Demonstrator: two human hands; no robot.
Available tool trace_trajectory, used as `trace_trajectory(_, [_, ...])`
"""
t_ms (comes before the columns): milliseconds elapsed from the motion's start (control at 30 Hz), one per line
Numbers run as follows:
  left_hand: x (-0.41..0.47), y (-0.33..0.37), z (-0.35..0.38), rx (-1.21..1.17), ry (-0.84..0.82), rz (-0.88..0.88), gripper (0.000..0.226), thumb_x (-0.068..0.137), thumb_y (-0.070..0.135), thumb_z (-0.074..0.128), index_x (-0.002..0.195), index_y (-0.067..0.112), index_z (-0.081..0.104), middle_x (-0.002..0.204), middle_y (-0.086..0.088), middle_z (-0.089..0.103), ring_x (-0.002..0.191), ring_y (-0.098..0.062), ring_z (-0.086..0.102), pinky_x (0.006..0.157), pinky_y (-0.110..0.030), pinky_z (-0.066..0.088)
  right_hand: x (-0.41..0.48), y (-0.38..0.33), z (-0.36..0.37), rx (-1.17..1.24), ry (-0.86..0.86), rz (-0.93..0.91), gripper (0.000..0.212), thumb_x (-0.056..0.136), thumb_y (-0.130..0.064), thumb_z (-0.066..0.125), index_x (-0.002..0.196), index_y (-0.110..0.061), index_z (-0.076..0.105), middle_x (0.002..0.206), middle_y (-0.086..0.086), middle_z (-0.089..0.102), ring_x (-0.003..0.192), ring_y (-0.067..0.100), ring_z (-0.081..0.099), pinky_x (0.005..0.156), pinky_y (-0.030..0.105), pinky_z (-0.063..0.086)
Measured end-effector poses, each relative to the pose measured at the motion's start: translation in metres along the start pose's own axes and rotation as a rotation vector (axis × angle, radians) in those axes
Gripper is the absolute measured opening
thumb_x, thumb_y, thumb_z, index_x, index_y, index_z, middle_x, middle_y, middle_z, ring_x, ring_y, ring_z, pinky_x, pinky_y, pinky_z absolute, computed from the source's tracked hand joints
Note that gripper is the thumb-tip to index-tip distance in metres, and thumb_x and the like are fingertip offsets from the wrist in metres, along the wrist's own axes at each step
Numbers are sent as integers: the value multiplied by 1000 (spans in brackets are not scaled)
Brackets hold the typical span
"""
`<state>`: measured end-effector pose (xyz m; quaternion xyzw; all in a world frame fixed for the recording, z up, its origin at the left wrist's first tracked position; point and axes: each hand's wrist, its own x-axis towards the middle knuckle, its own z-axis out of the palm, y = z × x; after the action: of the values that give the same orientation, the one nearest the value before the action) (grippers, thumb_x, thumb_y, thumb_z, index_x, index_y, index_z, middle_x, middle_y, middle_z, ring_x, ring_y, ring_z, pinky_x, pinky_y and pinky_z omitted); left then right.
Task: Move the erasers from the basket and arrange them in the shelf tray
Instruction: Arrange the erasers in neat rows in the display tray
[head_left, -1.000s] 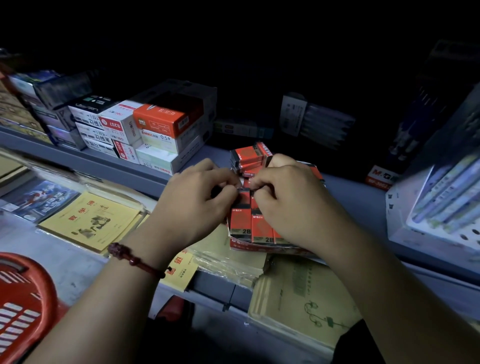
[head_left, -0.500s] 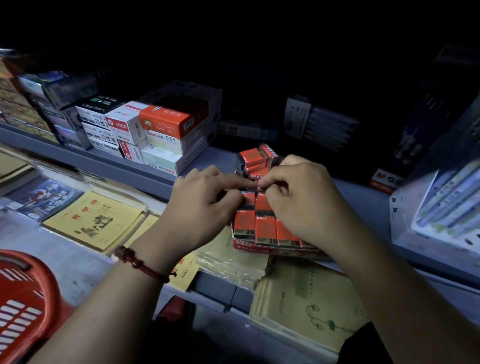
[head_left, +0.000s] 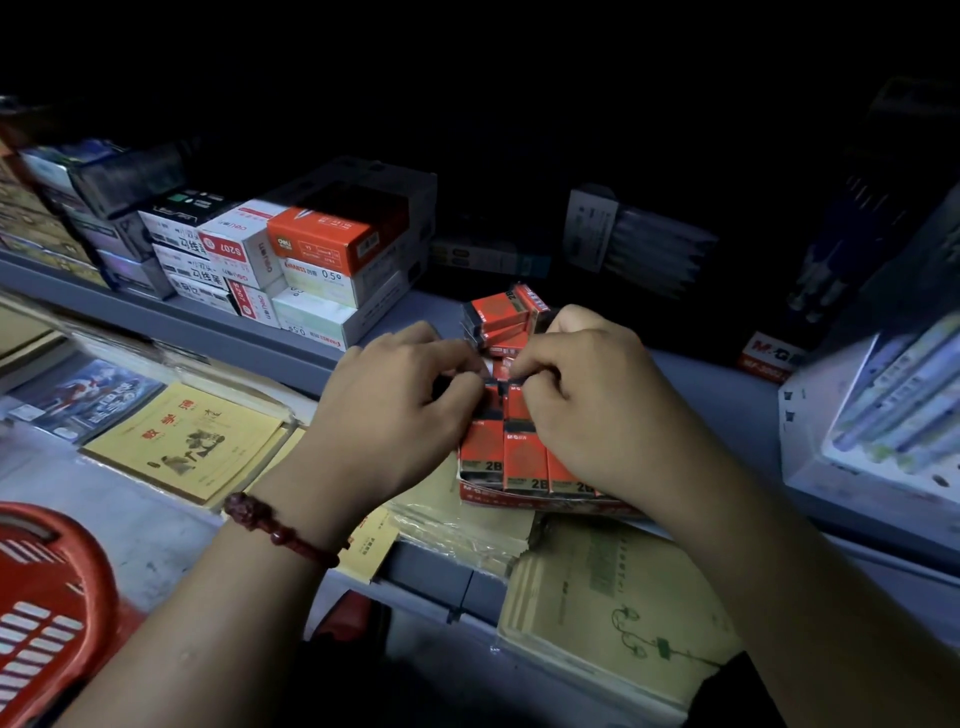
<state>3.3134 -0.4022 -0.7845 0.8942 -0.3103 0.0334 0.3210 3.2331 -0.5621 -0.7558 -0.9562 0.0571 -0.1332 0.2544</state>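
Both forearms reach forward, knuckles up. The left hand (head_left: 395, 410) and right hand (head_left: 597, 410) meet at the fingertips, fingers curled, thumbs tucked beneath.

Erasers (head_left: 524, 457): orange-red sleeves, black end bands, "2B" in black on a pale strip. Tray (head_left: 498, 496): red, white lettering. Basket (head_left: 47, 597): red, pale slots. Bracelet (head_left: 275, 527): dark red beads. Notebook (head_left: 182, 441): yellow, red characters, dark drawing. Box (head_left: 332, 239): orange-red top, white side. Exercise book (head_left: 613, 608): tan, green plant motif. Shelf (head_left: 171, 322): grey.
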Motion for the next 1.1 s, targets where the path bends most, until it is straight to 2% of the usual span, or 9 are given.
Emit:
trace_trajectory(100, [1,-3,0,-69,-27,-26,42,84,55,30,96,44,69,97,10,60,95,-16,59,88,-53,50,0,1,1,12,33,-15,27,95,-7,51,86,-16,74,97,-4,55,74,9,53,57,23,44])
trace_trajectory(233, [0,-1,-3,-146,-67,-59,33,82,56,28,85,71,57,99,12,59,101,-15,58,94,-55,49,1,2,1,44,37,-31,25,95,-8,52,91,-19,75,97,-5,56,74,8,54,58,20,42])
trace_trajectory(333, [-1,2,-1,-108,-52,-78,31,81,61,28,77,60,59,97,12,60,99,-16,57,96,-54,45,1,3,1,56,32,-27,25,94,-9,53,94,-21,75,97,-6,55,75,7,55,59,19,41])
trace_trajectory(433, [-1,6,3,-73,3,-108,42,77,75,36,78,45,66,92,12,62,94,-16,59,96,-50,43,1,2,1,59,29,-24,26,94,-10,53,95,-22,76,96,-6,54,74,7,54,58,19,41])
trace_trajectory(533, [3,7,0,-95,-32,-164,39,74,67,47,86,40,72,93,11,66,96,-15,61,101,-51,44,2,2,1,48,19,-17,26,94,-10,53,94,-22,76,97,-5,54,75,8,54,58,21,41])
trace_trajectory(633, [6,7,-2,-125,-79,-196,32,75,63,51,87,41,71,90,12,69,94,-16,63,101,-51,46,1,0,1,49,11,-7,27,94,-10,52,90,-22,76,97,-4,54,75,7,54,57,19,39])
trace_trajectory(833, [7,11,2,-14,-49,-205,21,85,61,55,83,43,66,91,15,66,103,-22,59,96,-46,36,2,-1,1,42,3,5,27,95,-9,51,90,-21,75,96,-3,52,72,7,51,54,18,32])
trace_trajectory(967, [8,20,0,-26,-70,-251,31,74,64,48,80,40,66,84,16,68,100,-22,62,103,-51,41,1,-1,0,43,8,3,26,95,-9,51,89,-20,74,96,-2,51,72,7,50,54,19,32])
trace_trajectory(1100, [6,19,-5,-95,-101,-251,26,72,62,53,84,45,69,83,14,72,94,-18,68,99,-54,49,1,1,1,47,15,-16,26,94,-8,51,88,-19,74,94,-2,51,72,5,48,54,17,30])
